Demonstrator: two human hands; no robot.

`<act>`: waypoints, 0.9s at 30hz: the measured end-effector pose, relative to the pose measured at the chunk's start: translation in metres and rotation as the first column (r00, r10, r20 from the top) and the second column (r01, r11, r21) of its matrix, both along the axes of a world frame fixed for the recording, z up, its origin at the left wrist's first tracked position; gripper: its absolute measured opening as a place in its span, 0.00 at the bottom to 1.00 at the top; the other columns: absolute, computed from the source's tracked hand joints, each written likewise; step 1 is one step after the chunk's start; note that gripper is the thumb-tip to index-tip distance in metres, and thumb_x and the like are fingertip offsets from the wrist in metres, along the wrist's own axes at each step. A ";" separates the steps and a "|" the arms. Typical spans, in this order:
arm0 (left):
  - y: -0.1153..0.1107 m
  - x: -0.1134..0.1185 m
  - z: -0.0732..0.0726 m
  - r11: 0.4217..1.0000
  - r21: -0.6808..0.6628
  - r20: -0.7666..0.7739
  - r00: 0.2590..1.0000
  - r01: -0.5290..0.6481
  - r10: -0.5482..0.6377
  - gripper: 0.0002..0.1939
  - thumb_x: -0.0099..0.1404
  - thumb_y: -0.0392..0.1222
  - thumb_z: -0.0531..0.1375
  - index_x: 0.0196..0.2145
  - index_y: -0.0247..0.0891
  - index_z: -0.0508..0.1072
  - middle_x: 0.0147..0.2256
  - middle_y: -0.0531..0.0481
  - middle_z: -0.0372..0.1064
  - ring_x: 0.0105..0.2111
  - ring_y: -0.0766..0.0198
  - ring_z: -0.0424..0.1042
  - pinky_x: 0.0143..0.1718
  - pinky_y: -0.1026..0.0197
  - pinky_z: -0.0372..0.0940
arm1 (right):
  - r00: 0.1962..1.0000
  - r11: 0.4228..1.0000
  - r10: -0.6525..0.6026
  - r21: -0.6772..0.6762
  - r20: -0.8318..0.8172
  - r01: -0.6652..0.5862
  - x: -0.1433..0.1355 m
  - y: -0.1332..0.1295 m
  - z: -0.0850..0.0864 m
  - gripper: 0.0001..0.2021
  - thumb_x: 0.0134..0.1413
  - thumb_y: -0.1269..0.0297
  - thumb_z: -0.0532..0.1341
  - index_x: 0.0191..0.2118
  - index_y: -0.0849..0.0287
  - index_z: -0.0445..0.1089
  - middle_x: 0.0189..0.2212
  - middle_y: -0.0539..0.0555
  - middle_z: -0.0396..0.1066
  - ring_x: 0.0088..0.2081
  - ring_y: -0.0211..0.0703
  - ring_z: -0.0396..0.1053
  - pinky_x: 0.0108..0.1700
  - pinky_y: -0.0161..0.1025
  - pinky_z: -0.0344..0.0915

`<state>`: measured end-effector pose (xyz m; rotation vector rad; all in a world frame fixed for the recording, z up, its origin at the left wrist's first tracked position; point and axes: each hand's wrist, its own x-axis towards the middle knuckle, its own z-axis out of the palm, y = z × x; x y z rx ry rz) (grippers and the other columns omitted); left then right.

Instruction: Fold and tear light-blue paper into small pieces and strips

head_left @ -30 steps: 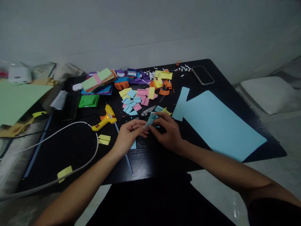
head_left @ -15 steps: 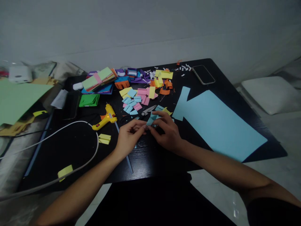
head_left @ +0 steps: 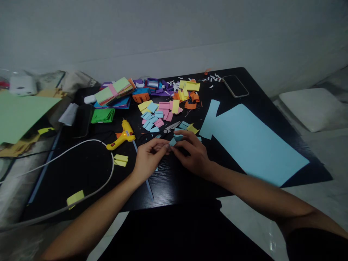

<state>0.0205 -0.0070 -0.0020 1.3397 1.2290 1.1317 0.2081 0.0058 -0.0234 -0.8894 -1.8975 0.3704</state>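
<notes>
Between my two hands, above the table's near middle, is a small piece of light blue paper (head_left: 173, 142). My right hand (head_left: 192, 154) is closed on it, thumb and fingers pinching. My left hand (head_left: 149, 156) is closed too, its thumb and fingertips meeting at the paper's left edge. The fingers hide much of the piece. Just beyond my hands lie scissors (head_left: 170, 127), partly covered. Folded light blue paper pieces (head_left: 149, 125) are heaped behind them, beside pink pieces (head_left: 164, 106). A yellow glue gun (head_left: 123, 136) rests left of my left hand, a glue stick (head_left: 149, 189) below it.
At right lie a large light blue sheet (head_left: 255, 145) and a cut strip (head_left: 210, 117). A phone (head_left: 235, 86) is at the back right. Colored paper stacks (head_left: 115, 92) stand at the back left. A white cable (head_left: 111, 174) loops across the left side, past yellow paper pieces (head_left: 121, 160).
The light blue piece has tilted lower between my fingers, and my right index finger has bent down a little. Everything else stays in place.
</notes>
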 end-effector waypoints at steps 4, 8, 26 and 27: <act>0.001 0.001 0.000 1.000 -0.020 0.025 1.000 -0.002 0.002 0.09 0.64 0.44 0.68 0.38 0.36 0.82 0.31 0.49 0.81 0.28 0.64 0.79 0.35 0.61 0.76 | 1.000 0.999 0.008 0.031 0.016 -0.009 0.001 0.001 0.000 0.04 0.65 0.70 0.64 0.37 0.56 0.74 0.55 0.61 0.74 0.48 0.49 0.78 0.48 0.48 0.81; 0.002 0.002 -0.001 0.999 -0.038 0.079 0.997 -0.007 0.010 0.10 0.63 0.45 0.69 0.38 0.37 0.81 0.31 0.49 0.81 0.28 0.63 0.79 0.36 0.59 0.78 | 1.000 0.998 0.027 0.054 0.014 -0.028 0.002 0.002 0.001 0.04 0.65 0.70 0.65 0.39 0.55 0.76 0.56 0.60 0.73 0.49 0.49 0.78 0.49 0.49 0.81; -0.001 -0.001 -0.005 0.998 0.057 0.006 0.999 0.039 -0.039 0.13 0.63 0.43 0.70 0.43 0.37 0.77 0.37 0.49 0.79 0.35 0.65 0.78 0.42 0.62 0.75 | 0.994 0.994 0.068 0.078 0.085 -0.075 0.006 0.004 -0.001 0.07 0.65 0.74 0.63 0.45 0.57 0.77 0.58 0.63 0.70 0.48 0.47 0.77 0.49 0.46 0.81; -0.001 -0.001 -0.006 0.997 0.073 -0.018 0.999 0.031 -0.030 0.12 0.64 0.44 0.70 0.43 0.38 0.77 0.38 0.49 0.79 0.35 0.65 0.78 0.42 0.62 0.75 | 0.994 0.994 0.073 0.079 0.081 -0.079 0.005 0.004 0.000 0.08 0.65 0.74 0.63 0.45 0.57 0.76 0.58 0.64 0.70 0.50 0.47 0.77 0.50 0.46 0.80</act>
